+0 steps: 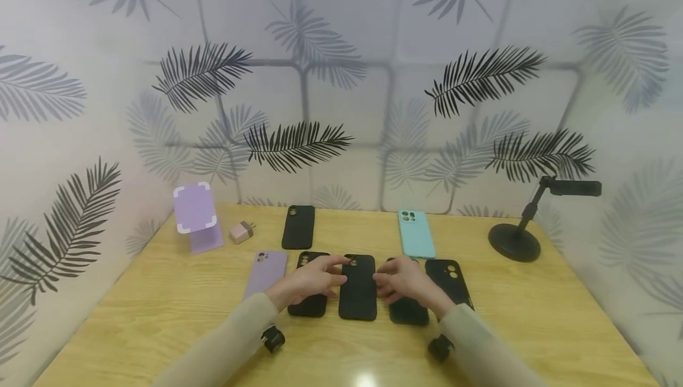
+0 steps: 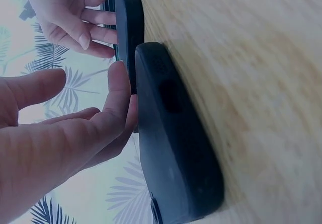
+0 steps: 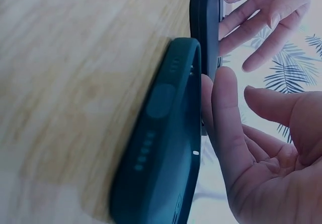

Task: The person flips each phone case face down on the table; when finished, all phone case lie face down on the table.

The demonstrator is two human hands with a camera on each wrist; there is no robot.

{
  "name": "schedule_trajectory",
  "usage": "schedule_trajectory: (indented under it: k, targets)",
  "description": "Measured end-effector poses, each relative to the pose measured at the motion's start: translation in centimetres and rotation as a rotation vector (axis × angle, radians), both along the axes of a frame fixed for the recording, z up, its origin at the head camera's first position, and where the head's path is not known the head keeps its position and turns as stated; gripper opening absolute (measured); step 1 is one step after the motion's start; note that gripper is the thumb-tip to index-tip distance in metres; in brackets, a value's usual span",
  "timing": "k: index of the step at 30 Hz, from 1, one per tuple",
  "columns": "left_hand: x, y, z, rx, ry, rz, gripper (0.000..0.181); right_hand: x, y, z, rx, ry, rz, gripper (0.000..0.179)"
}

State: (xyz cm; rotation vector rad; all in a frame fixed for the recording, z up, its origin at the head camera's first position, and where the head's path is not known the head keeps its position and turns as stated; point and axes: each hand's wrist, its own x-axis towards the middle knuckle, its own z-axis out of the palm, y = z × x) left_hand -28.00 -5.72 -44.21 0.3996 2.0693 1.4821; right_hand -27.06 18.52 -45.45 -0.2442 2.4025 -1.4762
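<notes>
In the head view a black phone case (image 1: 358,295) lies flat between the two hands. My left hand (image 1: 315,278) hovers over another black phone case (image 1: 308,308), its fingers loosely extended toward the middle one. From the other side my right hand (image 1: 407,282) reaches over a dark green phone case (image 1: 411,314), fingers relaxed and apart. Neither hand grips anything; whether fingertips touch the middle case I cannot tell. The left wrist view has the black case (image 2: 173,143) beside the left fingers. In the right wrist view, the dark green case (image 3: 146,138) has a hollow side facing up.
A lilac phone case (image 1: 265,271) and a black one (image 1: 450,277) flank the row. Behind lie a black case (image 1: 299,228) and a mint case (image 1: 417,237). A purple stand (image 1: 196,212), a pink charger plug (image 1: 241,232) and a black stand (image 1: 514,242) sit toward the back.
</notes>
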Motion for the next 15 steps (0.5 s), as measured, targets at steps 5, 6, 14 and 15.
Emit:
schedule_trajectory:
  k: [5,6,14,15]
  targets:
    - [0.3,0.3,0.1,-0.017,0.062,0.035,0.05,-0.1,0.6,0.1,-0.003,0.004,-0.02,0.036]
    - [0.4,0.5,0.2,-0.019,0.08,0.048,0.049,-0.1,0.8,0.1,-0.005,0.005,-0.03,0.038]
    - [0.0,2.3,0.1,0.062,0.151,0.118,0.04,0.0,3.5,0.5,-0.014,0.018,-0.096,0.04]
    - [-0.1,2.6,0.0,0.062,0.151,0.117,0.04,0.1,3.9,0.5,-0.009,0.025,-0.099,0.04]
